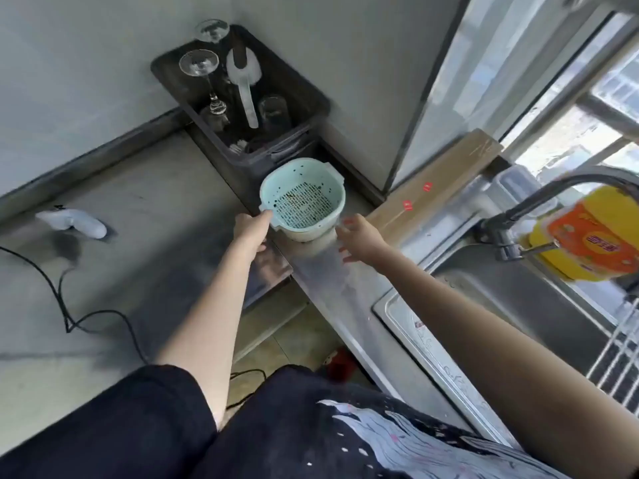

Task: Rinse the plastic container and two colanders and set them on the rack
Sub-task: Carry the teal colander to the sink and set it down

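A pale green colander (pixel 303 198) with dark specks inside sits nested in a whitish bowl-like piece (pixel 313 240) on the steel counter (pixel 342 281), just in front of a dark rack. My left hand (pixel 251 233) holds the colander's left rim handle. My right hand (pixel 359 239) is just right of it with fingers spread, touching or almost touching the lower piece. The dark drying rack (pixel 238 98) stands in the corner behind. A clear plastic container (pixel 518 188) seems to sit behind the faucet, blurred.
The rack holds wine glasses (pixel 200 69), a tumbler (pixel 275 114) and a white scoop (pixel 245 84). The sink (pixel 518 305) with faucet (pixel 539 198) lies right, a yellow detergent bottle (pixel 587 233) beside it. A white device (pixel 74 223) and black cable (pixel 69 305) lie left.
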### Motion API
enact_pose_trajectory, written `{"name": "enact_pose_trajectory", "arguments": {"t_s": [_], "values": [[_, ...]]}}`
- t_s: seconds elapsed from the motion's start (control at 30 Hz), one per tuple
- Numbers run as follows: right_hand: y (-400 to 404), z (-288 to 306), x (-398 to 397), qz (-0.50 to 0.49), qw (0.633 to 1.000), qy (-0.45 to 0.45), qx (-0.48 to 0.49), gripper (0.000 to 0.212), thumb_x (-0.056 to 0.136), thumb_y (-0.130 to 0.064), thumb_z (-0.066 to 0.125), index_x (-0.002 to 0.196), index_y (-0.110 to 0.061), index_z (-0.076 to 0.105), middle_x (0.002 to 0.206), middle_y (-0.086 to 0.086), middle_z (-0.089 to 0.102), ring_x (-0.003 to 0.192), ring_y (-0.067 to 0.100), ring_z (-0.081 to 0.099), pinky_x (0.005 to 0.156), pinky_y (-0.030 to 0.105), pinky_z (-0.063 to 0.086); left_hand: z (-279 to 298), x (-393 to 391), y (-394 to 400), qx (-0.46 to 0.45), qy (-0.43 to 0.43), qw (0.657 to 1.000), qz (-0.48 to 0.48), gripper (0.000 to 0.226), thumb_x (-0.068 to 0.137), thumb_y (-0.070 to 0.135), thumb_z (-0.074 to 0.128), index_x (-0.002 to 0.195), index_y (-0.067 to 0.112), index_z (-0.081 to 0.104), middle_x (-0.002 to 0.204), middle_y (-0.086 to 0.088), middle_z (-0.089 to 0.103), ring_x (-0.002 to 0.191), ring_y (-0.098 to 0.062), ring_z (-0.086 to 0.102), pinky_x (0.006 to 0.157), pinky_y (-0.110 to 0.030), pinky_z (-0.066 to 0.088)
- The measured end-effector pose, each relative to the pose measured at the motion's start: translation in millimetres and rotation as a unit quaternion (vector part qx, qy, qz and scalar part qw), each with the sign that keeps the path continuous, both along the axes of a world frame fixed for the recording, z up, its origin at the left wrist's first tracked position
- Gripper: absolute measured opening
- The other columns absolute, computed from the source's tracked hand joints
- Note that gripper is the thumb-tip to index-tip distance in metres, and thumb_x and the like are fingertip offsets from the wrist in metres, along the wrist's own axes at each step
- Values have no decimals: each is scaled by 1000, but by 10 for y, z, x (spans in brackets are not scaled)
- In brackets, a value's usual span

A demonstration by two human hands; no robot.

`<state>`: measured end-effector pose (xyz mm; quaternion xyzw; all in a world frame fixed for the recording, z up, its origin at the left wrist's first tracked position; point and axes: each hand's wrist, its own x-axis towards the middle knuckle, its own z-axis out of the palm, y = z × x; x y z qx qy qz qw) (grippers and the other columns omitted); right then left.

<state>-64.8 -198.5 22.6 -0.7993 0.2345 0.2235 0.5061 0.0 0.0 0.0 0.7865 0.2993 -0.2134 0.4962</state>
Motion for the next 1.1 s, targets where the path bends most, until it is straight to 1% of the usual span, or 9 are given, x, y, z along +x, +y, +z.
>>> {"name": "enact_pose_trajectory", "arguments": {"t_s": [0.13,0.3,0.47,0.63,0.67,0.77,0.87,0.97,1.1], "values": [[84,-1,156,-55,997,39,33,38,95,-37,45,121,-9,47,100,12,59,88,32,67,74,46,59,5,37,-15,-132,39,990,4,39,93,33,49,119,4,54,90,-9,63,79,-21,64,70,-32,54],[124,-86,221,-86,993,45,69,28,96,-31,40,103,-9,55,80,8,52,67,24,55,69,37,54,-44,66,-16,-223,39,973,40,27,90,32,61,107,13,52,91,-7,62,79,-20,62,67,-28,53],[140,-85,189,-132,986,42,93,19,101,-24,38,98,-10,50,90,9,51,82,24,55,88,47,53,-148,54,-16,-209,-9,978,1,14,93,19,52,106,14,52,100,-8,60,72,-14,54,60,-25,48],[100,47,147,-156,980,15,122,24,101,-19,36,81,-17,50,92,11,53,79,25,57,87,48,53,-108,-64,130,-167,-59,984,-17,15,89,25,52,102,17,53,99,-7,61,73,-15,54,59,-27,46],[83,84,130,-160,979,3,125,24,101,-18,35,83,-17,51,90,10,54,77,24,58,86,47,54,-64,-87,168,-165,-65,984,-24,21,87,27,53,105,16,53,101,-9,62,77,-17,55,61,-28,46],[-5,226,47,-184,975,-48,114,24,101,-22,36,113,-8,52,87,5,56,71,19,57,73,40,56,173,-150,239,-161,-94,981,-50,34,81,31,52,110,15,55,103,-10,63,84,-20,57,66,-33,47],[-211,441,-72,-196,971,-119,74,26,101,-24,39,113,-5,52,88,4,57,69,16,55,68,41,55,501,-245,207,-170,-134,971,-99,26,81,29,51,104,19,56,100,-9,64,87,-20,59,72,-39,46],[-483,642,-291,-184,970,-143,65,30,102,-33,38,120,-12,50,97,4,61,80,18,61,64,31,54,794,-411,82,-175,-143,961,-156,26,77,30,51,101,23,58,103,-11,64,89,-22,59,76,-42,46],[-813,753,-766,-197,966,-154,65,30,101,-36,38,110,-14,55,103,11,64,89,26,65,73,42,59,923,-650,-309,-171,-137,947,-233,13,84,25,53,97,24,57,99,-4,65,92,-20,61,79,-41,49]]}}
